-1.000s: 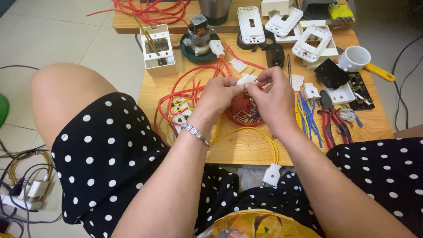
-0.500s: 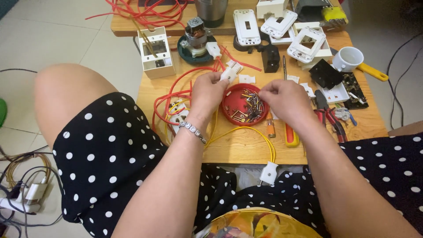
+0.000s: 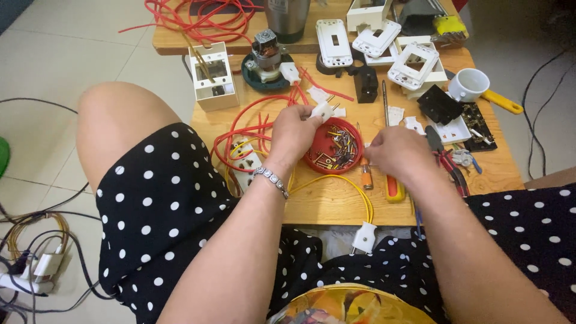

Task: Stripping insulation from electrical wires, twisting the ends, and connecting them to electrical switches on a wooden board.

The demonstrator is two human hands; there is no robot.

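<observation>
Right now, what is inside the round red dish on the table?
The red dish holds a loose pile of small screws and metal pins. The left hand covers its left edge, so what lies there cannot be seen. The right hand is beside it.

— Where are we sitting?
— We reckon a home turned repair corner: pale floor tiles (image 3: 72,48), a low wooden table (image 3: 336,201) with switch plates (image 3: 333,42) and red wire (image 3: 198,15) along its far edge.

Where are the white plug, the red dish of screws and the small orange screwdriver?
white plug (image 3: 323,110), head view, its body.
red dish (image 3: 313,163), head view, near rim.
orange screwdriver (image 3: 365,176), head view, handle.
</observation>
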